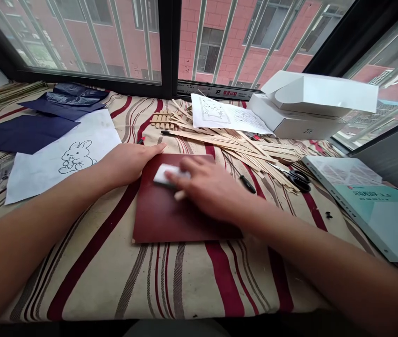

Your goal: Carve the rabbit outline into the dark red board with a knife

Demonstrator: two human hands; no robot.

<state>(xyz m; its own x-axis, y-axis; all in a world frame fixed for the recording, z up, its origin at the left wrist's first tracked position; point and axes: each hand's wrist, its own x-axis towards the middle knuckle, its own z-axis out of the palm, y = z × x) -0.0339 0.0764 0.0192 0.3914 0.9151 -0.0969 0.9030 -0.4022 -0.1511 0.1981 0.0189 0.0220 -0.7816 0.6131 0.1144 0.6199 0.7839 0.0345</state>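
Observation:
A dark red, smooth square board [184, 220] lies flat on the striped cloth in front of me. My left hand [130, 157] holds its far left corner, one digit stretched along the top edge and the others partly hidden. Over the middle of the board, my right hand [207, 185] is closed on a small white pad [166, 174], pressing it against the surface. Motion smears this hand, so whether the pad is cloth, paper or an eraser is unclear.
Thin wooden strips [227, 140] lie piled behind the board, with black-handled scissors [299, 179] and a black-handled tool [247, 184]. A rabbit drawing [79, 157] and dark blue sheets [26, 133] are left. A white box [304, 124] and a book [370, 206] are right.

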